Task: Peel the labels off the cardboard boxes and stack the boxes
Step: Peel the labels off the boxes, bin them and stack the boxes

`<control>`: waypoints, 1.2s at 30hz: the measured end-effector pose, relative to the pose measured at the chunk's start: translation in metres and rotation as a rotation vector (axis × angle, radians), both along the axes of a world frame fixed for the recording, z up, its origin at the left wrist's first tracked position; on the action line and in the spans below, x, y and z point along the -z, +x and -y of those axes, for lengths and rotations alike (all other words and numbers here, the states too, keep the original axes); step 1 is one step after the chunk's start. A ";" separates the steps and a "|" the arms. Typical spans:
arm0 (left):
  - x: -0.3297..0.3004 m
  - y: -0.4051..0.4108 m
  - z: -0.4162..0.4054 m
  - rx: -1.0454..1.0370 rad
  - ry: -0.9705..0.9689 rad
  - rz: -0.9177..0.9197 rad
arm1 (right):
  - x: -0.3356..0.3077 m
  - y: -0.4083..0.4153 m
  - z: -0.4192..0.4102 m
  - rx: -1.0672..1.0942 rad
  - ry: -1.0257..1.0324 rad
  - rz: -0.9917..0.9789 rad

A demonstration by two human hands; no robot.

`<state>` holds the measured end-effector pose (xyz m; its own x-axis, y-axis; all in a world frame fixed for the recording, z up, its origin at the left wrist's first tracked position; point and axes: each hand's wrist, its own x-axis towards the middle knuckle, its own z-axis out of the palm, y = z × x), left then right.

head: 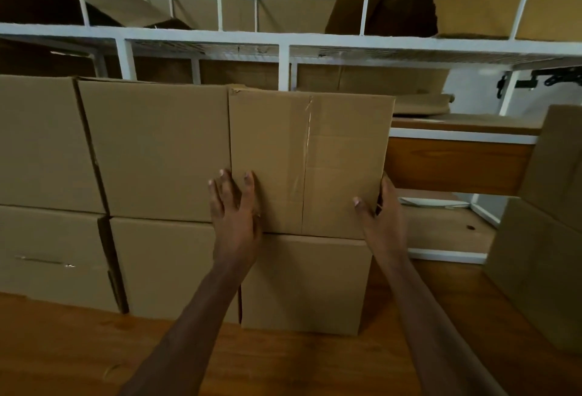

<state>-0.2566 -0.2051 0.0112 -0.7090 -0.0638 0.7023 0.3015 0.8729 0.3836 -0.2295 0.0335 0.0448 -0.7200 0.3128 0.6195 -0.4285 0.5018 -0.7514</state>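
Hands are bracing the upper box (pixel 310 162), which is sitting on a lower box (pixel 304 282) on the wooden table (pixel 283 364): the left hand (pixel 234 210) is lying flat, fingers spread, on its front near the left edge, and the right hand (pixel 382 216) is cupping the right edge, thumb in front. Left of the grip, more stacked boxes (pixel 151 150) are touching it; beyond it, white shelving (pixel 283 40) is showing.
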 end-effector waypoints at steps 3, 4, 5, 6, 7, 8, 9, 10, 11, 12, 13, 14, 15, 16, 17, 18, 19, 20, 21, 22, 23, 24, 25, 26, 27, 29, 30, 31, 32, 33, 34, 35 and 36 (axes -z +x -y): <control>0.001 -0.004 -0.002 0.023 0.012 0.015 | 0.003 -0.006 0.000 0.013 0.013 -0.002; 0.001 -0.005 -0.002 0.031 0.019 0.013 | 0.003 -0.007 0.000 0.017 0.016 0.001; 0.001 -0.005 -0.003 0.037 0.027 0.013 | 0.003 -0.009 -0.001 0.021 0.017 0.006; 0.001 -0.005 -0.003 0.040 0.037 0.008 | 0.004 -0.011 -0.001 0.026 0.016 0.012; 0.001 -0.004 -0.004 0.041 0.045 0.000 | 0.004 -0.012 -0.002 0.028 0.013 0.015; 0.001 -0.002 -0.005 0.047 0.058 -0.014 | 0.006 -0.012 -0.002 0.027 0.007 0.014; 0.000 0.000 -0.008 0.062 0.083 -0.035 | 0.007 -0.012 -0.003 0.024 -0.001 0.005; -0.002 0.002 -0.010 0.086 0.110 -0.061 | 0.008 -0.011 -0.003 0.029 -0.012 -0.008; -0.006 0.004 -0.015 0.116 0.130 -0.089 | 0.009 -0.010 -0.002 0.038 -0.026 -0.025; -0.011 0.006 -0.020 0.148 0.133 -0.123 | 0.009 -0.008 -0.003 0.058 -0.038 -0.044; -0.018 0.009 -0.027 0.181 0.123 -0.159 | 0.008 -0.005 -0.003 0.085 -0.042 -0.065; -0.024 0.012 -0.034 0.216 0.110 -0.190 | 0.005 -0.002 -0.005 0.117 -0.040 -0.082; -0.031 0.015 -0.043 0.256 0.100 -0.211 | 0.002 0.002 -0.007 0.146 -0.039 -0.098; -0.037 0.018 -0.052 0.298 0.097 -0.227 | -0.001 0.007 -0.010 0.173 -0.035 -0.114; -0.042 0.021 -0.061 0.338 0.098 -0.244 | -0.005 0.012 -0.014 0.193 -0.025 -0.129; -0.046 0.023 -0.070 0.374 0.103 -0.258 | -0.008 0.018 -0.019 0.209 -0.010 -0.141; -0.048 0.025 -0.081 0.409 0.110 -0.267 | -0.011 0.024 -0.026 0.221 0.009 -0.153; -0.050 0.026 -0.092 0.446 0.119 -0.270 | -0.013 0.031 -0.035 0.230 0.027 -0.167; -0.051 0.027 -0.105 0.486 0.131 -0.270 | -0.015 0.039 -0.045 0.244 0.041 -0.184; -0.053 0.028 -0.119 0.531 0.145 -0.269 | -0.017 0.047 -0.057 0.265 0.057 -0.210; -0.054 0.028 -0.134 0.580 0.158 -0.264 | -0.019 0.055 -0.071 0.294 0.076 -0.245; -0.054 0.030 -0.149 0.633 0.168 -0.259 | -0.021 0.063 -0.086 0.330 0.096 -0.282; -0.054 0.032 -0.166 0.687 0.176 -0.259 | -0.022 0.072 -0.102 0.375 0.119 -0.314; -0.054 0.035 -0.183 0.736 0.186 -0.263 | -0.023 0.080 -0.120 0.417 0.140 -0.334; -0.054 0.039 -0.201 0.777 0.197 -0.263 | -0.024 0.087 -0.138 0.444 0.154 -0.341; -0.054 0.048 -0.236 0.834 0.217 -0.244 | -0.027 0.100 -0.173 0.452 0.166 -0.332; -0.054 0.051 -0.254 0.855 0.226 -0.228 | -0.029 0.108 -0.189 0.442 0.158 -0.314; -0.054 0.053 -0.273 0.866 0.234 -0.211 | -0.032 0.115 -0.206 0.431 0.145 -0.288; -0.053 0.056 -0.292 0.871 0.239 -0.189 | -0.033 0.123 -0.223 0.432 0.154 -0.265; -0.053 0.058 -0.312 0.877 0.247 -0.164 | -0.036 0.131 -0.241 0.447 0.192 -0.254; -0.053 0.060 -0.334 0.887 0.263 -0.142 | -0.039 0.138 -0.260 0.466 0.246 -0.238; -0.055 0.064 -0.357 0.906 0.291 -0.116 | -0.042 0.144 -0.282 0.481 0.290 -0.202; -0.056 0.069 -0.381 0.930 0.325 -0.084 | -0.045 0.148 -0.305 0.487 0.320 -0.153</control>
